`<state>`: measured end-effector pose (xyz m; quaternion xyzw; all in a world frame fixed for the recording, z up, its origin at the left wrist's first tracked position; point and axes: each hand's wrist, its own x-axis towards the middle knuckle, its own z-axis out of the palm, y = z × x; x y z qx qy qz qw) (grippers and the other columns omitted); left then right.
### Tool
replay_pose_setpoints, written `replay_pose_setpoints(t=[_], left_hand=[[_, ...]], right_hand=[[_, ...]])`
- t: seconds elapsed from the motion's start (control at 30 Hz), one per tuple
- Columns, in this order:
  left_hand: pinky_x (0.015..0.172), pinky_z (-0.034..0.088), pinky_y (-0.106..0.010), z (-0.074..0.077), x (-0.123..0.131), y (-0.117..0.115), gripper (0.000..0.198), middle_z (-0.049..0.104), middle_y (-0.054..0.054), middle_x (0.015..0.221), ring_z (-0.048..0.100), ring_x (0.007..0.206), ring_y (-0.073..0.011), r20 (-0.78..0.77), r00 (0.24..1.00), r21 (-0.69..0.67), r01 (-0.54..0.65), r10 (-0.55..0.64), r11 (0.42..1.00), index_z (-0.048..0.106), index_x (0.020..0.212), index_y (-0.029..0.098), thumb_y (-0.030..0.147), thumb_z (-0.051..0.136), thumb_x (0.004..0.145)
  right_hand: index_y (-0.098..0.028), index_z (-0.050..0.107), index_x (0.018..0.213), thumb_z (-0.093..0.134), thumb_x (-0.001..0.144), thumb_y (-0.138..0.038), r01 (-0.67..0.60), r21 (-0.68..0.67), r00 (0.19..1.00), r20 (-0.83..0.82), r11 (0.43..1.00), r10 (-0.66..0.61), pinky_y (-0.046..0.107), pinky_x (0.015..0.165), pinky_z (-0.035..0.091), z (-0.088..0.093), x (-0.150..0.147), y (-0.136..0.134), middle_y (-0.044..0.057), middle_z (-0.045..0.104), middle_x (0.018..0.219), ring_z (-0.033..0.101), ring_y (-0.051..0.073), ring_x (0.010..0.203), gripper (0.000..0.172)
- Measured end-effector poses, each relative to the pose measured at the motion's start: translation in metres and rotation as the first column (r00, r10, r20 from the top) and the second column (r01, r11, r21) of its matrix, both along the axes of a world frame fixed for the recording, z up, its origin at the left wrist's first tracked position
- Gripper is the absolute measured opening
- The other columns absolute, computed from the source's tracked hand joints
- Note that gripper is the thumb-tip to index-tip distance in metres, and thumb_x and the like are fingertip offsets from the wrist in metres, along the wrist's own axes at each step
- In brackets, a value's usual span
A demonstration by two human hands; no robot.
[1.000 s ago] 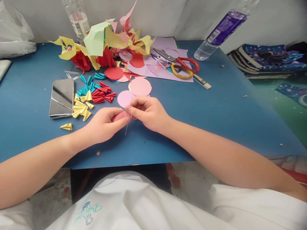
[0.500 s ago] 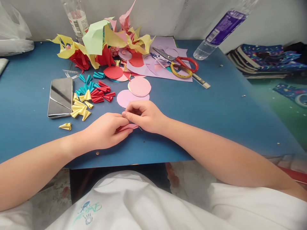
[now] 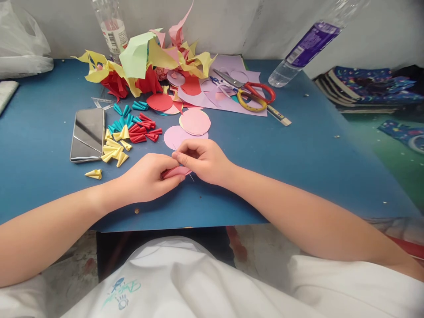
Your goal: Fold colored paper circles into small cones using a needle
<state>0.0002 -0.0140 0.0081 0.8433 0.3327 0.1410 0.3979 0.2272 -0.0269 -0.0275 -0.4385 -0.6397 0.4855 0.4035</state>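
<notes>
At the near middle of the table, my left hand (image 3: pixel 154 179) is closed on a piece of pink paper (image 3: pixel 177 171), folded or curled between thumb and fingers. My right hand (image 3: pixel 205 162) is closed too, its thumb and forefinger pinched at the paper's upper side, against my left fingers. Below the paper pokes a thin, pale, needle-like stick (image 3: pixel 191 177); most of it is hidden. Just beyond my hands lie a lilac paper circle (image 3: pixel 174 136) and a stack of pink circles (image 3: pixel 195 122). Small rolled paper cones, yellow (image 3: pixel 113 151), red (image 3: pixel 139 131) and teal (image 3: pixel 124 118), are heaped to the left.
A phone (image 3: pixel 88 134) lies left of the cones. Crumpled paper scraps (image 3: pixel 135 57) pile up at the back, near a clear bottle (image 3: pixel 114 37). Scissors (image 3: pixel 253 95) and a cutter blade (image 3: pixel 278 115) rest on lilac sheets. A purple-labelled bottle (image 3: pixel 306 48) leans against the wall.
The view has shifted slightly, moving the table items a little to the right. The pink paper shows more of its face, and the thin stick points more steeply down.
</notes>
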Motion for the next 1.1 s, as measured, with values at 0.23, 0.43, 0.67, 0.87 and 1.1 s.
replay_pose_setpoints(t=[0.23,0.43,0.67,0.87,1.1], left_hand=[[0.064,0.027,-0.035,-0.002,0.001,0.0,0.05,0.031,0.006,0.068,0.028,0.07,-0.0144,-0.002,0.996,-0.033,-0.091,0.091,0.995,0.036,0.071,0.026,0.046,0.07,0.101],[0.061,0.024,-0.033,-0.001,0.0,0.003,0.054,0.03,0.006,0.067,0.029,0.066,-0.0124,0.039,0.982,-0.084,-0.182,0.186,0.98,0.035,0.069,0.026,0.048,0.073,0.099],[0.059,0.028,-0.032,0.006,0.0,0.004,0.05,0.04,0.006,0.067,0.035,0.065,-0.0121,0.012,0.968,-0.218,-0.243,0.251,0.945,0.049,0.07,0.025,0.055,0.08,0.095],[0.058,0.029,-0.03,0.006,0.001,0.002,0.049,0.044,0.005,0.069,0.037,0.068,-0.012,0.05,0.96,-0.21,-0.26,0.276,0.943,0.054,0.071,0.024,0.056,0.08,0.096],[0.056,0.026,-0.028,0.007,0.002,0.002,0.049,0.037,0.007,0.067,0.033,0.065,-0.011,0.116,0.951,-0.159,-0.268,0.288,0.95,0.045,0.068,0.027,0.054,0.075,0.095]], right_hand=[[-0.026,0.076,0.086,0.098,0.096,-0.081,0.056,0.007,0.997,-0.056,0.998,-0.056,0.038,0.076,0.059,-0.001,-0.001,-0.001,0.002,0.075,0.082,0.065,0.022,0.08,0.06],[-0.027,0.074,0.085,0.1,0.093,-0.088,0.082,0.022,0.99,-0.116,0.996,-0.079,0.039,0.069,0.056,0.002,-0.001,-0.002,0.002,0.072,0.078,0.063,0.022,0.074,0.066],[-0.027,0.074,0.085,0.101,0.094,-0.086,0.032,0.039,0.988,-0.151,0.999,-0.026,0.038,0.066,0.049,0.002,0.001,-0.002,0.001,0.065,0.075,0.057,0.021,0.071,0.065],[-0.025,0.075,0.086,0.1,0.099,-0.08,0.026,0.107,0.989,-0.147,0.994,-0.01,0.037,0.067,0.05,0.001,0.003,-0.001,0.0,0.068,0.077,0.06,0.019,0.07,0.062],[-0.025,0.076,0.088,0.1,0.097,-0.085,0.031,0.099,0.979,-0.202,0.995,-0.011,0.036,0.065,0.052,-0.003,0.004,0.001,0.001,0.07,0.077,0.062,0.019,0.069,0.065]])
